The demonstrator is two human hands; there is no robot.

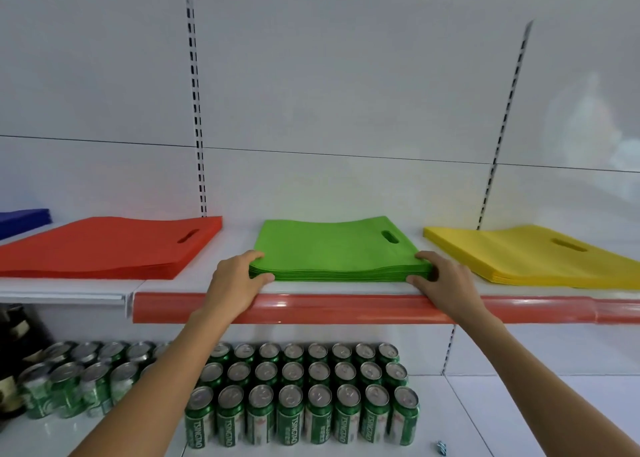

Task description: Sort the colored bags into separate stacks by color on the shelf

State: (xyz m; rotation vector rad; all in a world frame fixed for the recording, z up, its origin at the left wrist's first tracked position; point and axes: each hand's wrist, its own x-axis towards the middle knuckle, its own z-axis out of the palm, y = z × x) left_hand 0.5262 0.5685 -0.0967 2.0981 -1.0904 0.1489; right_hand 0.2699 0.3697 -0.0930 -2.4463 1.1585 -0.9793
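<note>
Forearms (pixel 156 370) over cans (pixel 291 387); green bags (pixel 332 248), white shelf (pixel 235 245)

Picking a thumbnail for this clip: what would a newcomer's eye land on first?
The green stack of bags sits mid-way along the upper shelf, gripped at its front corners by the left hand and right hand. Flanking it lie the red stack to the left and the yellow stack to the right, with a blue stack at the far left edge. Below, rows of green cans stand on the lower shelf.

"TSINGTAO" on the green cans (pixel 290 418) (printed sideways), lower shelf (pixel 485 422)
</note>
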